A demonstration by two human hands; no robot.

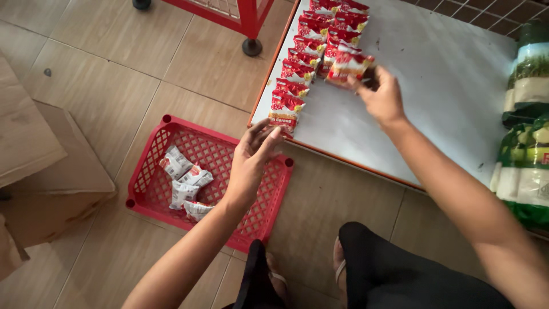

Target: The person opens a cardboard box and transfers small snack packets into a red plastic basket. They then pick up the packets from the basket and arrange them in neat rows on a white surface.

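Observation:
My right hand (382,97) grips a red and white noodle packet (347,66) and holds it at the near end of the second row on a low white shelf board (434,86). Two rows of the same red packets (297,71) lie overlapped along the board's left edge. My left hand (254,154) hovers empty with fingers apart just below the board's near left corner, over a red plastic basket (151,171). Several white-backed packets (184,186) lie in the basket.
An open cardboard box (40,166) sits on the tiled floor at left. A red wheeled rack (246,23) stands behind the basket. Green and white bags (526,131) stack at the right edge. My knees and sandals are at the bottom.

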